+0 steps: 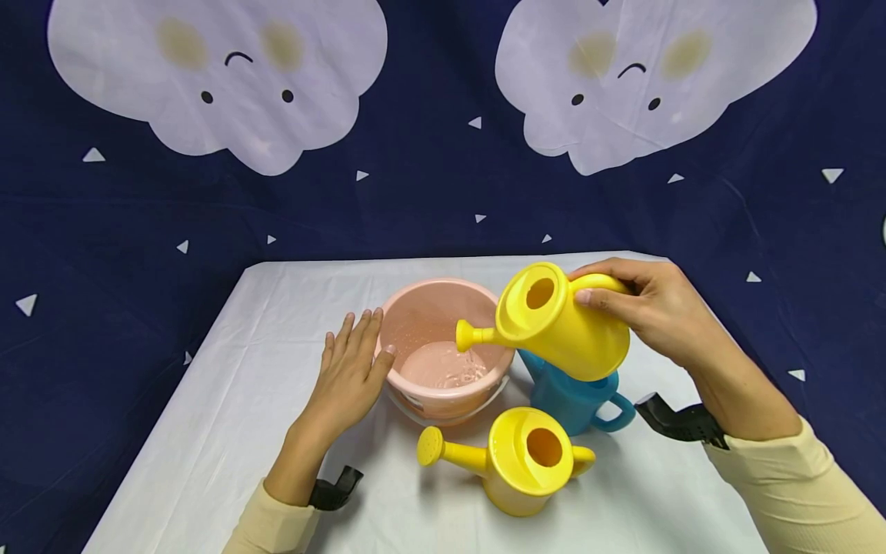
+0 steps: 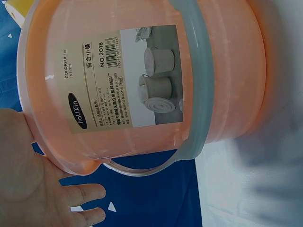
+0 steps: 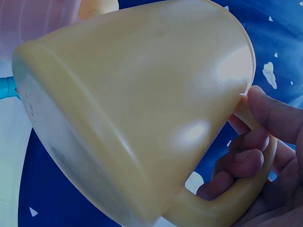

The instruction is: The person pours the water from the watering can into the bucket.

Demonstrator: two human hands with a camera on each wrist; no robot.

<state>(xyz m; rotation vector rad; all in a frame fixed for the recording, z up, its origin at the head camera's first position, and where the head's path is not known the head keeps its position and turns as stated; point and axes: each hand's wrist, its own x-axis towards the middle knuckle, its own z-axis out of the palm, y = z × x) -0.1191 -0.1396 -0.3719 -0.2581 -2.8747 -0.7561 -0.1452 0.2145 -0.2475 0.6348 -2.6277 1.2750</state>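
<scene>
My right hand (image 1: 657, 308) grips the handle of a yellow watering can (image 1: 588, 338), its fingers curled round the handle in the right wrist view. That can is tilted, with its spout over a pink bucket (image 1: 439, 392). Rippling water shows in the bucket beneath the spout. Straight fingers of my left hand (image 1: 349, 377) rest against the bucket's left rim; the left wrist view shows the palm by the rim (image 2: 28, 90). A blue watering can (image 1: 571, 400) stands under the raised can, partly hidden. Nearer me stands a second yellow watering can (image 1: 519, 469), upright, spout pointing left.
A white cloth (image 1: 228, 431) covers the table. Behind it hangs a dark blue backdrop (image 1: 429, 223) with clouds and small triangles. The bucket's pale handle (image 2: 201, 80) hangs down beside a printed label (image 2: 123, 78). Each wrist wears a black camera mount (image 1: 674, 419).
</scene>
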